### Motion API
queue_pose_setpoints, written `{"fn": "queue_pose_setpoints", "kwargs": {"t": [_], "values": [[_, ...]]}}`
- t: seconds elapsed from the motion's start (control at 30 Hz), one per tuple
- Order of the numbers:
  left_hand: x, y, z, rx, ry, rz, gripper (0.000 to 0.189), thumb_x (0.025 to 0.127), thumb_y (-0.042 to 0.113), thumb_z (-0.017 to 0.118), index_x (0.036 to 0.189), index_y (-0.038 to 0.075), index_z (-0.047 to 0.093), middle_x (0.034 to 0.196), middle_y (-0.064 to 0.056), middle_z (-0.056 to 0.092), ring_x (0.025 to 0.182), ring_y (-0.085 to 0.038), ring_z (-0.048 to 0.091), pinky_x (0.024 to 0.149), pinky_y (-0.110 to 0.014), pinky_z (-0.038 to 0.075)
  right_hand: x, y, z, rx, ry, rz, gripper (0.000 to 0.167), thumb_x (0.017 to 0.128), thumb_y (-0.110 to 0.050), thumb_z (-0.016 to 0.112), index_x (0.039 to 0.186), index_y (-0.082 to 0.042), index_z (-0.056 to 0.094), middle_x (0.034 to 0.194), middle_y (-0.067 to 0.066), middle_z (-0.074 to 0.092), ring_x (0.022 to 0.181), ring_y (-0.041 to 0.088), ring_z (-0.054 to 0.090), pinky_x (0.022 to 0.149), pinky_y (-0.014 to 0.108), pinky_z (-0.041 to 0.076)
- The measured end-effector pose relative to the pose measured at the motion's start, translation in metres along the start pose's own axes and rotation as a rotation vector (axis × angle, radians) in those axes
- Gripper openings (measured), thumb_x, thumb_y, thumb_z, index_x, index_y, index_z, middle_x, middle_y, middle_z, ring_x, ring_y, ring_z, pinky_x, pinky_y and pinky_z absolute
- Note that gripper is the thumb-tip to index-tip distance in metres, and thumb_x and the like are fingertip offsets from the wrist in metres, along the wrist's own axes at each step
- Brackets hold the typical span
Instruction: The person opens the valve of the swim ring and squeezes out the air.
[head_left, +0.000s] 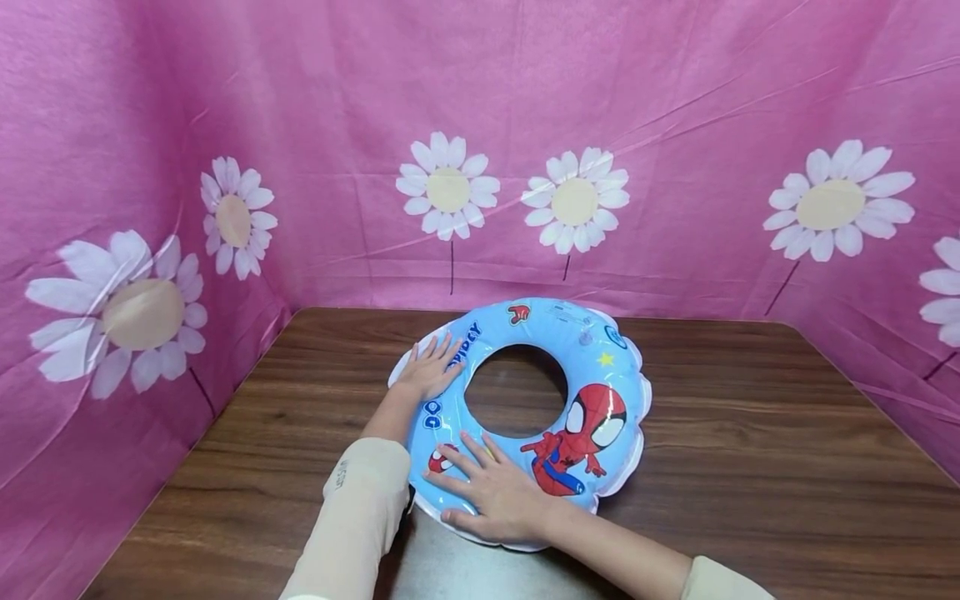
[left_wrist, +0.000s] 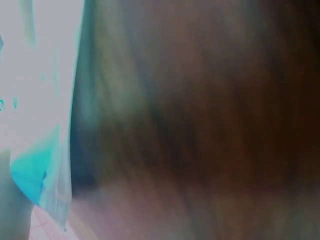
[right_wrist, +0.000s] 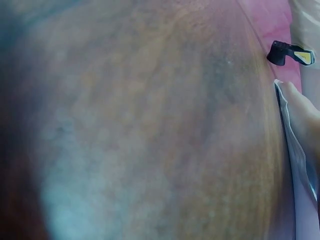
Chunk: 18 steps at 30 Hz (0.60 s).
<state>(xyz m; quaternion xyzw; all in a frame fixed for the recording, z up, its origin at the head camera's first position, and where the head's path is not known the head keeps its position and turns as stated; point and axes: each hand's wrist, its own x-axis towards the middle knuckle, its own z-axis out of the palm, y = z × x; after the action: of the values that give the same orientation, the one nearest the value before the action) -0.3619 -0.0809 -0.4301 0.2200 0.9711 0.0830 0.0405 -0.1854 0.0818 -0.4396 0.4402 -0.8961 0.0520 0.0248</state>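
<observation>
A blue inflatable swim ring [head_left: 622,375] with a clear scalloped edge and a red-and-blue cartoon figure lies on the brown wooden table, its hole showing the tabletop. My left hand [head_left: 431,368] rests on the ring's left side, fingers spread over the printed letters. On the near part of the ring, my right hand [head_left: 501,497] presses with straight, spread fingers. The left wrist view is blurred, with only the ring's pale edge [left_wrist: 42,115] at its left. In the right wrist view, part of a hand [right_wrist: 302,117] touches the ring's rim at the right edge.
The wood-grain table [head_left: 750,433] extends to both sides of the ring. Pink cloth [head_left: 337,100] printed with white daisies hangs behind and along both sides. A small black device [right_wrist: 280,52] sits by a pale sleeve in the right wrist view.
</observation>
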Motion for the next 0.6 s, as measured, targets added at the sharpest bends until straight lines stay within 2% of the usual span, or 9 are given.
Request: {"fn": "queue_pose_setpoints", "kwargs": {"t": [0.23,0.4,0.6], "values": [[0.0012,-0.0003,0.0022,0.037,0.005,0.008,0.059,0.098,0.05,0.016,0.149,0.022,0.004,0.153,0.0,-0.001,0.137,-0.023,-0.004,0.107,-0.046,-0.004,-0.0013,-0.0005,-0.0009,-0.006,0.009,-0.013,0.056,0.095,-0.056,0.021,0.146,-0.034,0.022,0.151,0.003,0.02,0.136,0.033,0.009,0.105,0.054,0.012],[0.0021,-0.0027,0.0048,0.004,0.048,0.027,0.061,0.097,0.052,0.016,0.149,0.022,0.005,0.153,0.0,-0.001,0.137,-0.022,-0.006,0.106,-0.045,-0.007,-0.0002,0.0003,-0.0006,0.0,0.008,-0.007,0.056,0.095,-0.056,0.021,0.146,-0.034,0.022,0.151,0.003,0.019,0.137,0.032,0.008,0.105,0.053,0.013],[0.0027,-0.0066,0.0091,-0.025,0.065,0.028,0.061,0.096,0.053,0.015,0.149,0.024,0.005,0.153,0.001,-0.001,0.137,-0.021,-0.006,0.106,-0.045,-0.008,0.0007,0.0005,0.0022,0.012,0.008,-0.009,0.056,0.095,-0.057,0.02,0.146,-0.035,0.021,0.151,0.002,0.018,0.137,0.033,0.007,0.105,0.054,0.012]]}}
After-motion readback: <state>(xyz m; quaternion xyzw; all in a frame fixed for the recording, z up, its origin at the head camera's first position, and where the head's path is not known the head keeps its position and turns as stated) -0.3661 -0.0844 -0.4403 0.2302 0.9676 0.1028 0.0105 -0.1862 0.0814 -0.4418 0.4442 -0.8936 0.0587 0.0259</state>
